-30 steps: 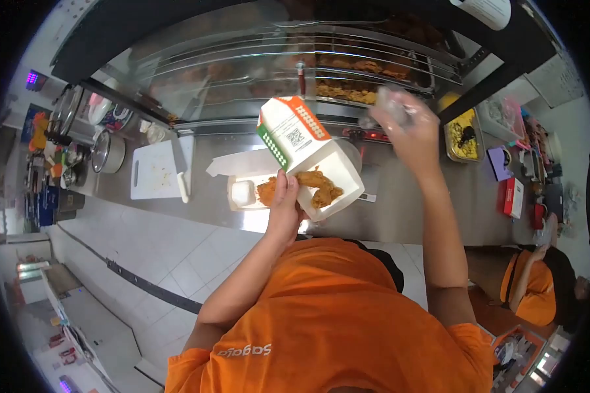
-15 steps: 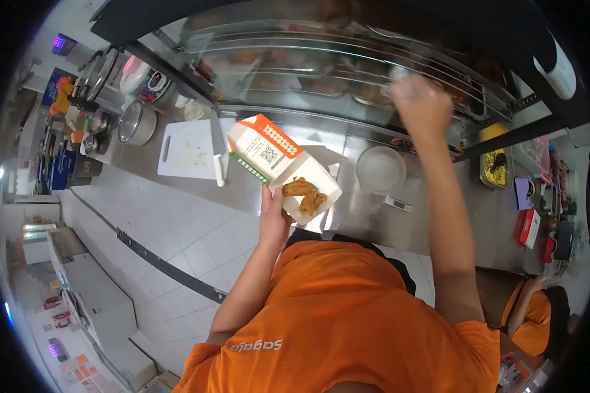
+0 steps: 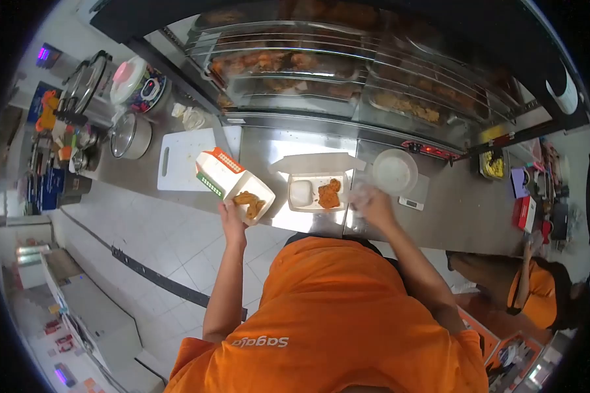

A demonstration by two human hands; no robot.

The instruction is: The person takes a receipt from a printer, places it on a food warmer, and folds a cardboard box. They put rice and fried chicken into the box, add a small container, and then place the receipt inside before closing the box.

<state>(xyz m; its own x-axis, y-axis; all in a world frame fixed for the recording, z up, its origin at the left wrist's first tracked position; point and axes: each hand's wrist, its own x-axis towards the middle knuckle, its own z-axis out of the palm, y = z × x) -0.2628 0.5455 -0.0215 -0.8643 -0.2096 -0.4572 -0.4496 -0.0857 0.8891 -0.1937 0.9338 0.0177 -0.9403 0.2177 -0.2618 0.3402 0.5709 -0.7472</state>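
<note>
My left hand [image 3: 232, 219] holds an open orange, white and green carton [image 3: 224, 171] by its lower side, tilted over the counter's front edge. Pieces of fried chicken [image 3: 250, 204] lie inside it. A second open carton [image 3: 316, 161] rests on the steel counter in front of me, with a white rounded block [image 3: 301, 193] on its left side and a reddish fried piece [image 3: 329, 194] on its right. Just right of that carton is my right hand [image 3: 372, 202], blurred, with something whitish and translucent around its fingers. Whether those fingers grip anything is unclear.
A round translucent bowl [image 3: 394, 171] sits on a scale [image 3: 411, 202]. On the left are a white cutting board [image 3: 187, 159], a knife and a pot [image 3: 131, 136]. A glass display case [image 3: 295, 72] with food trays spans the back. A co-worker [image 3: 537, 291] is at right.
My right hand has come down from the display case to the counter. My left hand and its carton have moved left, and the second carton has come into full view.
</note>
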